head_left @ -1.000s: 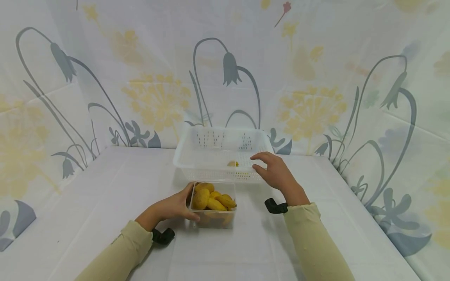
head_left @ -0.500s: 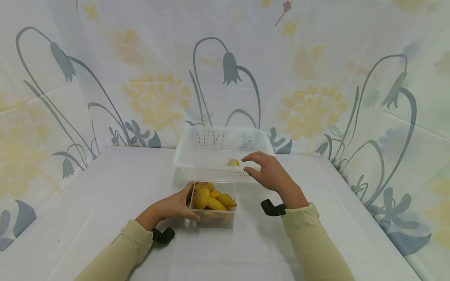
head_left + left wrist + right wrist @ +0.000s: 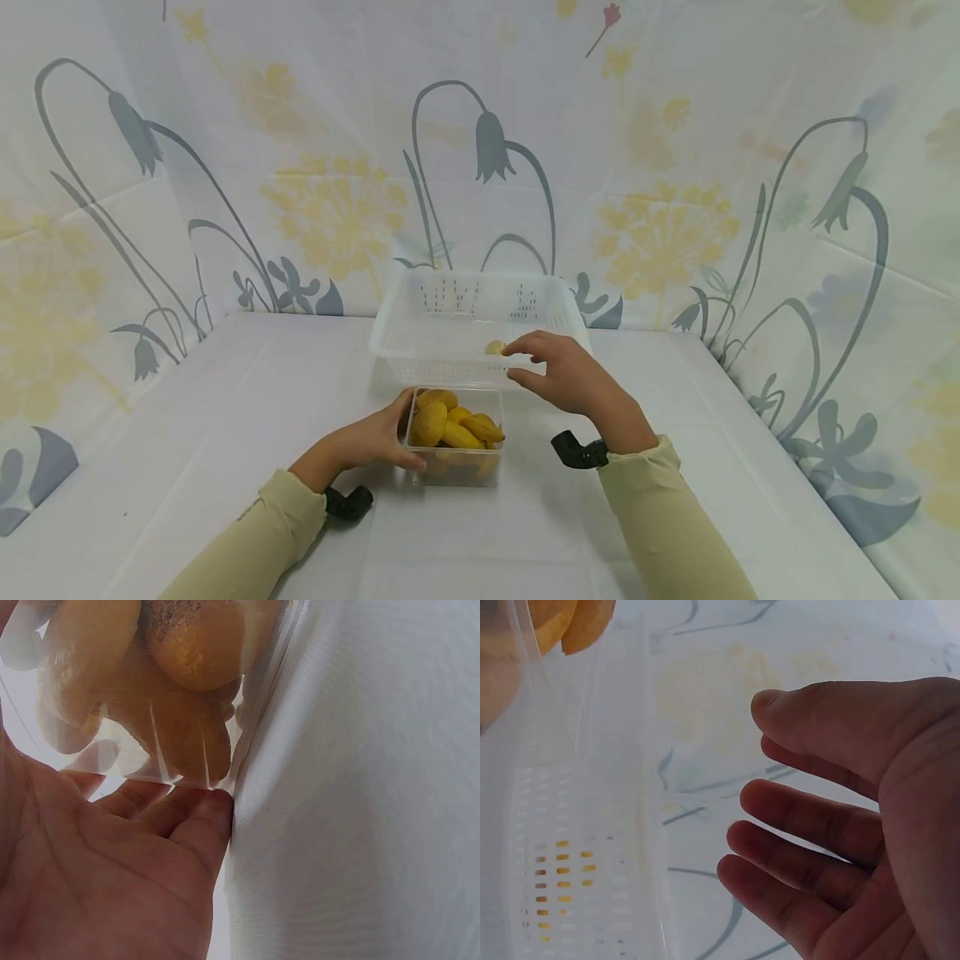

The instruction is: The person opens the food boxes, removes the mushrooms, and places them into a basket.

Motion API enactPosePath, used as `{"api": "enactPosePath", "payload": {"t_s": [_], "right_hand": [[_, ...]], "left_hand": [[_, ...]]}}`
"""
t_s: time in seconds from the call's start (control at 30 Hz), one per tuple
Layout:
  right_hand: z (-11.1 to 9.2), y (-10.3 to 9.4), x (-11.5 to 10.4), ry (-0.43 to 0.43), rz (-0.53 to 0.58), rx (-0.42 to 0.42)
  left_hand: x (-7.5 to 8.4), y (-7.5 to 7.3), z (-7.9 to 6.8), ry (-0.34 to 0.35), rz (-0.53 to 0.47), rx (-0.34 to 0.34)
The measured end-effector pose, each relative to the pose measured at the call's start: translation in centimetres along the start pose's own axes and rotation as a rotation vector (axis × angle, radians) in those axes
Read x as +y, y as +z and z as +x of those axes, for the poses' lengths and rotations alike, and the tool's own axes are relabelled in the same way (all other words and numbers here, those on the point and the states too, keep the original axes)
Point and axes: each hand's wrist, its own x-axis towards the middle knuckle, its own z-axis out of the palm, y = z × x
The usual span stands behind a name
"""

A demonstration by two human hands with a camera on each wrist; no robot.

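My left hand [image 3: 367,446] grips the left side of a clear plastic box [image 3: 453,483], thumb at the front and fingers behind. The box holds several rounded and elongated yellow pieces [image 3: 427,425], like small potatoes or bananas; their exact kind is unclear. In the left wrist view, my fingers [image 3: 199,825] press against the clear wall. My right hand [image 3: 566,375] hovers over the front rim of a white perforated basket [image 3: 450,371], fingers apart and holding nothing. Just left of its fingertips, a pale yellow piece [image 3: 493,347] lies inside the basket.
The basket stands behind the box, close to the flower-patterned cloth backdrop [image 3: 337,125]. A white cloth covers the table [image 3: 225,400]. Black bands [image 3: 348,505] sit on both wrists.
My right hand has moved left and slightly down, towards the yellow piece in the basket, now partly covering it. My left hand and the box have stayed still.
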Motion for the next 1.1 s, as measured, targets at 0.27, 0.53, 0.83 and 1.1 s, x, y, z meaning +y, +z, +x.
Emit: {"api": "enactPosePath", "payload": {"t_s": [0.27,0.53,0.83,1.1], "right_hand": [[-0.2,0.2,-0.7,-0.036,0.006,-0.042],[-0.6,0.6,-1.7,-0.065,0.002,-0.079],[-0.4,1.0,-2.3,-0.078,0.002,-0.124],[-0.4,1.1,-2.6,-0.104,-0.018,-0.135]], "left_hand": [[-0.1,-0.1,0.0,0.001,-0.019,-0.013],[-0.2,-0.1,-0.3,-0.031,-0.029,-0.015],[-0.2,0.0,-0.4,-0.037,-0.034,-0.004],[0.1,-0.1,-0.1,-0.029,-0.011,0.002]]}}
